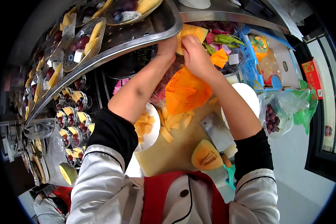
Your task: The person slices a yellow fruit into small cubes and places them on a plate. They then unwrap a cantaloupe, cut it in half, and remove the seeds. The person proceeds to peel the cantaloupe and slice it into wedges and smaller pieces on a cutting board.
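My right hand (196, 54) reaches far forward, its bent fingers overlapping the lower edge of an orange-fleshed melon piece (197, 31). Close by on the left, my left hand (170, 44) is mostly covered by the rim of a raised metal tray (145, 40). Whether either hand grips the melon cannot be made out. Below them hangs a sheet of orange wrapping paper (184, 92) bearing writing. Under it, peeled melon strips (173, 120) lie on a cutting board (162, 162). On the board's right are a cleaver (217, 131) and a cut melon piece (207, 156).
A white bowl (155, 134) holds melon chunks. Another white dish (245, 98) lies under my right forearm. Glass fruit cups (84, 46) fill the tray, with more cups (72, 130) below. Dragon fruit (212, 39), a cardboard box (278, 58) and bagged grapes (272, 119) sit rightward.
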The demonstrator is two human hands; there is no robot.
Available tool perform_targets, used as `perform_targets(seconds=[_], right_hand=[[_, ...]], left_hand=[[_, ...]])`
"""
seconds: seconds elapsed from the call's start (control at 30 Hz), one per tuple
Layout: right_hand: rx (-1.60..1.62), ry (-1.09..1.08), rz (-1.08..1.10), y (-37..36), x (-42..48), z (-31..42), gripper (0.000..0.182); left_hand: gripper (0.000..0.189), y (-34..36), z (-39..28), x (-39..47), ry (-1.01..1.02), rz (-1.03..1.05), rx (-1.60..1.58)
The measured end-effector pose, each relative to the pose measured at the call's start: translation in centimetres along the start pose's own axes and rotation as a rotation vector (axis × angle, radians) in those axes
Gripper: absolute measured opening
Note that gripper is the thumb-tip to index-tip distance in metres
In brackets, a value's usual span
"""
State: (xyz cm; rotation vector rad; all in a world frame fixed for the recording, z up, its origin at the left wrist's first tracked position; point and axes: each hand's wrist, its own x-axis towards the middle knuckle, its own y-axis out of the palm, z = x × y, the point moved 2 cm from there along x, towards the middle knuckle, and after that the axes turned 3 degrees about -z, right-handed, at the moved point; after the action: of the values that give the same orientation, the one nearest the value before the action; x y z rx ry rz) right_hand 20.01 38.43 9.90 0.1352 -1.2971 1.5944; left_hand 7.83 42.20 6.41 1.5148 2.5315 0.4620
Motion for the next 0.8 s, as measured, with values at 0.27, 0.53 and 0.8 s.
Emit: perform_targets(seconds=[0.27, 0.53, 0.8], right_hand=[[-0.015, -0.107, 0.075, -2.5, 0.1, 0.0, 0.029], [-0.061, -0.088, 0.011, -2.1, -0.7, 0.2, 0.024], [-0.158, 0.076, -0.121, -3.4, -1.4, -3.0, 0.021]], left_hand=[[0.064, -0.1, 0.5, 0.5, 0.096, 0.064, 0.008], [0.065, 0.3, -0.1, -0.2, -0.095, -0.087, -0.096], [0.044, 0.2, -0.1, 0.6, -0.056, -0.046, -0.120]])
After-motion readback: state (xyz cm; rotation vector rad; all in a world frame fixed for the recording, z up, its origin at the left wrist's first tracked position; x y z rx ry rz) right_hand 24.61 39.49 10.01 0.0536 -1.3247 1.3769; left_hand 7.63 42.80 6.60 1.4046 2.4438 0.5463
